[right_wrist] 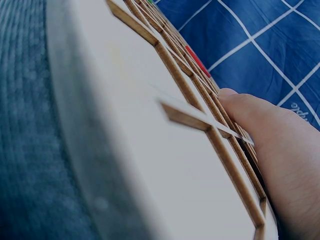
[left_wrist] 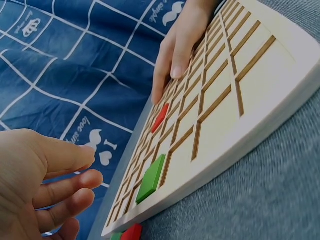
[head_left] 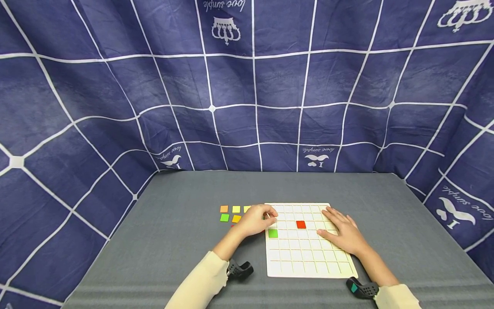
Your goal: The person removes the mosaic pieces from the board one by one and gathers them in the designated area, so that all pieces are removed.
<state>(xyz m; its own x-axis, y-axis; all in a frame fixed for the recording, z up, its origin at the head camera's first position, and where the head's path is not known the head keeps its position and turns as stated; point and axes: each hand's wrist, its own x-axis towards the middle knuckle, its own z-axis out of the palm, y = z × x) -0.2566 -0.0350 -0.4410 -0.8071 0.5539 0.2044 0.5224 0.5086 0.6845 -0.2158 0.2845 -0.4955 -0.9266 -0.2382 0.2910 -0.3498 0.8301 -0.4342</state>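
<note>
A pale board (head_left: pixel 285 268) with a grid of grooves lies on the table. One green square tile (head_left: pixel 273 233) sits by its left edge, and a red square tile (head_left: pixel 301 224) stands nearer the middle. Over the board's upper left edge hovers my left hand (head_left: pixel 256 219), fingers loosely bent; in the left wrist view no tile shows between the fingers (left_wrist: pixel 75 155). My right hand (head_left: pixel 347 235) rests on the board's right edge with fingers spread. Its thumb (right_wrist: pixel 245 112) lies along the grooved surface in the right wrist view.
Left of the board lie several loose tiles, among them an orange tile (head_left: pixel 224 209), a yellow tile (head_left: pixel 236 209) and a green tile (head_left: pixel 224 218); my left hand partly covers this group. A blue checked curtain (head_left: pixel 278 124) hangs behind the grey table (head_left: pixel 185 240).
</note>
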